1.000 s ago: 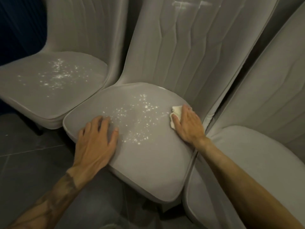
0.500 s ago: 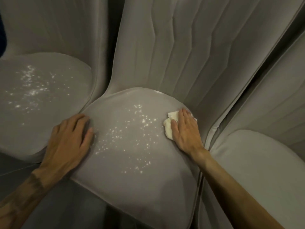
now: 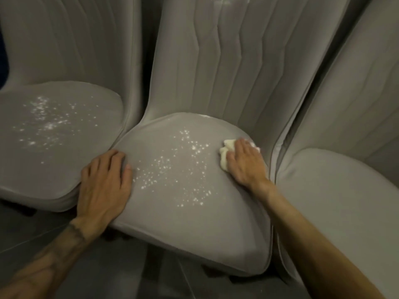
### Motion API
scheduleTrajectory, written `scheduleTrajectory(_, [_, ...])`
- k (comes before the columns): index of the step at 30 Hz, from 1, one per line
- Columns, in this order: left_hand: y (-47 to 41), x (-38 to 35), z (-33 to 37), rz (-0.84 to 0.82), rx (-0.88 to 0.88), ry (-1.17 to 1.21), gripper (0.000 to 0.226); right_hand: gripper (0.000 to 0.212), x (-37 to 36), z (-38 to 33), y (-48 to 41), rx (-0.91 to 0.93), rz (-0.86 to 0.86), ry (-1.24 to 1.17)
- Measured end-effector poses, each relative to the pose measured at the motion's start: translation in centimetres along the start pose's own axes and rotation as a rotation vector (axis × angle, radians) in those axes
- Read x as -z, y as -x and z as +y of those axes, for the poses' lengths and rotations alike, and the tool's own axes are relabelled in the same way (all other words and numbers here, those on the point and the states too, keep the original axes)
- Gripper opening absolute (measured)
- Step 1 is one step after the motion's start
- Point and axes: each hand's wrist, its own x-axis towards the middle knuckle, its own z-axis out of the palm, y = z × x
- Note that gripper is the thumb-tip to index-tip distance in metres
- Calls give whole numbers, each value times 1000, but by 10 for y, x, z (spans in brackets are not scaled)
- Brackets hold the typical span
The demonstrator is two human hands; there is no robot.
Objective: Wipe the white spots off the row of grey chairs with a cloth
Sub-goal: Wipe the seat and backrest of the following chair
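Head view: right hand [image 3: 245,162] pressed a bunched white cloth [image 3: 224,155] flat on the middle chair seat [image 3: 194,223], right of the white spots [image 3: 172,167], likely to sweep left; left hand [image 3: 105,182] lay open, bracing the seat's left edge.

left hand [image 3: 103,186] flat, right hand [image 3: 245,164] pressing down

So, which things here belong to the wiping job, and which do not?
Job:
- cloth under the right hand
- middle chair, spotted
- left chair, spotted
- left hand, flat on the middle seat

Not needed now:
- right chair, no spots seen
- dark floor
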Motion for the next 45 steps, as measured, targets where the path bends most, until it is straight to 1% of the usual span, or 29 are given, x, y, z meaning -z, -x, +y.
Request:
scheduleTrajectory(2, [1,1,1,11,-8,-3,46,59,-10,-28,31,102,-22,-74])
scheduleTrajectory(4, [3,-1,-2,33,-18,-2,43,63,-16,-35,64,215,-46,-144])
scheduleTrajectory(6, [2,-2,-4,50,-30,3,43,64,-11,-17,65,219,-92,-115])
scheduleTrajectory(7, [1,-3,-4,49,-29,2,42,62,-8,-7,56,159,-108,-95])
scheduleTrajectory(8, [1,-5,-5,49,-26,-6,42,59,-4,2,46,46,-130,-94])
scheduleTrajectory(10, [1,-8,-7,63,-28,-24,42,53,5,8,29,-146,-81,-136])
scheduleTrajectory(12, [-1,-10,-9,83,-43,-19,42,56,2,-6,28,-196,-9,-113])
scheduleTrajectory(14, [-2,-11,-11,93,-52,-16,41,62,-11,-25,43,-139,48,-46])
scheduleTrajectory(15, [-1,-11,-12,99,-47,-18,41,64,-16,-34,52,-86,59,-53])
scheduleTrajectory(18, [-1,-14,-11,99,-46,-29,42,72,-26,-44,86,101,4,-104])
scheduleTrajectory(20, [-1,-14,-11,96,-56,-20,43,73,-24,-30,97,179,-46,-93])
scheduleTrajectory(21, [-1,-14,-12,98,-58,-15,44,70,-20,-17,96,177,-60,-83])
scheduleTrajectory(22, [-2,-14,-13,100,-59,-13,44,66,-16,-5,92,135,-66,-68])
scheduleTrajectory(24, [-1,-14,-14,100,-53,-5,45,61,-5,6,87,-2,-44,-54])
scheduleTrajectory(25, [-1,-14,-14,101,-49,0,45,61,-2,-1,89,-52,-11,-49])
scheduleTrajectory(26, [-2,-14,-13,104,-44,1,45,64,-1,-19,93,-55,7,-54])
scheduleTrajectory(28, [-1,-14,-12,109,-40,-7,44,73,-14,-65,110,43,6,-130])
scheduleTrajectory(30, [-2,-14,-12,111,-39,-7,44,74,-28,-99,128,208,3,-164])
scheduleTrajectory(32, [-2,-14,-13,106,-43,-6,45,70,-27,-96,132,289,-31,-132])
scheduleTrajectory(34, [-2,-13,-13,107,-47,-2,45,67,-20,-62,130,255,-63,-83])
scheduleTrajectory(36, [-1,-13,-12,110,-41,-7,44,64,-14,-29,131,113,-33,-45])
scheduleTrajectory(38, [-1,-12,-12,117,-37,-7,43,67,-13,-33,138,-17,4,-72])
scheduleTrajectory(39, [-1,-12,-12,120,-42,-3,43,71,-16,-51,141,-23,7,-106])
scheduleTrajectory(41, [-1,-13,-12,128,-51,-11,41,74,-27,-98,145,83,16,-146])
scheduleTrajectory(43, [-1,-14,-13,140,-51,-38,38,69,-37,-134,150,241,64,-157])
scheduleTrajectory(45, [-2,-17,-14,140,-60,-45,38,65,-33,-129,149,330,33,-142])
